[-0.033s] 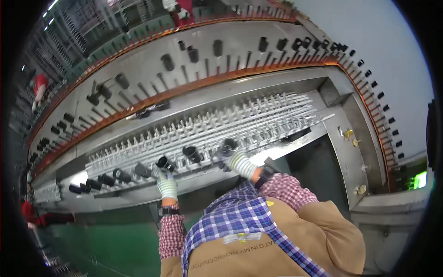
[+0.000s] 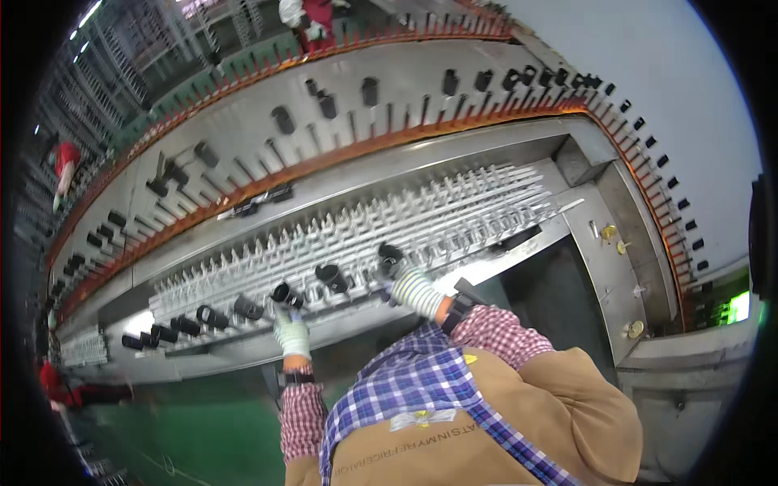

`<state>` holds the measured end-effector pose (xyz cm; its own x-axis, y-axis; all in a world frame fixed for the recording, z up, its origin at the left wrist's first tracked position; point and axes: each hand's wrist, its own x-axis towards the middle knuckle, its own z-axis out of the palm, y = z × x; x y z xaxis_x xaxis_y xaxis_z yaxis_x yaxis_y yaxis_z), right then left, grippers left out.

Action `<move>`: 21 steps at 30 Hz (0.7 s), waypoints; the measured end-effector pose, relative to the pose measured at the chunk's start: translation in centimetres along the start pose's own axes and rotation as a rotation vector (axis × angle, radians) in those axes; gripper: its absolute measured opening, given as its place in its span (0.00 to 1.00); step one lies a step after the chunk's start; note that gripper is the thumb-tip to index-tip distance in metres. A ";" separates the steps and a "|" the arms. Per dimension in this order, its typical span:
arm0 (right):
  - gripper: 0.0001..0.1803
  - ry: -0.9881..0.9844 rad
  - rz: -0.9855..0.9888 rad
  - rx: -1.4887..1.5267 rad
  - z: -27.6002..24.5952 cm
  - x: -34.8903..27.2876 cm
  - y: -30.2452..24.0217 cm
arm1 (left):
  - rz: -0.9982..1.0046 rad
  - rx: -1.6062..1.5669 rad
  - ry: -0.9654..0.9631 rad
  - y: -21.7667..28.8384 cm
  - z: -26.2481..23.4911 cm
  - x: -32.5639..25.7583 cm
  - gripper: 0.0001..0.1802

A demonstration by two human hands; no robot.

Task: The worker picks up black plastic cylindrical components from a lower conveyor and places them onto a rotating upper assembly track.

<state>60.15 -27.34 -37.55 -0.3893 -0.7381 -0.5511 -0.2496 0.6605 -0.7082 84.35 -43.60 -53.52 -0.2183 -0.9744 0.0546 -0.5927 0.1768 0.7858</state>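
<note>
My left hand [image 2: 292,334], in a striped knit glove, is closed at the lower end of a black open-ended cylinder [image 2: 288,296]. My right hand [image 2: 415,292], gloved alike, grips another black cylinder [image 2: 390,257] with its open end tilted up; the fingers are partly hidden and blurred. Between the hands stands one more black cylinder [image 2: 331,279], touched by neither. To the left, several more black cylinders [image 2: 212,317] sit in a row along the near side of a metal rack [image 2: 348,247] full of upright pegs.
Beyond the rack a conveyor track [image 2: 324,165] with an orange edge carries upright pins, some topped with black cylinders [image 2: 369,91]. It curves round on the right. Small brass-coloured parts [image 2: 635,329] lie on the metal ledge at right. People in red [image 2: 318,20] stand far off.
The cylinders on the conveyor have shifted slightly left. My right hand and its cylinder have moved a little left; my left hand has stayed nearly in place.
</note>
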 end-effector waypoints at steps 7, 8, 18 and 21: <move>0.28 -0.269 -0.268 0.227 -0.4 1.4 4.1 | 0.083 0.048 0.139 -1.5 1.5 0.1 0.27; 0.29 -0.290 -0.410 0.134 -3.2 0.6 4.2 | -0.118 -0.009 0.054 6.5 0.3 -1.0 0.24; 0.23 0.792 -0.265 0.630 -37.3 13.6 8.6 | -0.167 0.491 0.220 4.2 -0.3 -3.9 0.22; 0.28 0.953 -0.244 0.157 -44.0 18.7 9.0 | -0.223 0.433 0.409 7.7 1.9 -4.3 0.20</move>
<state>11.67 -29.11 -34.79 -0.9094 -0.3865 0.1538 -0.3248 0.4290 -0.8429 79.23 -37.81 -48.83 0.2095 -0.9534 0.2170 -0.8683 -0.0794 0.4896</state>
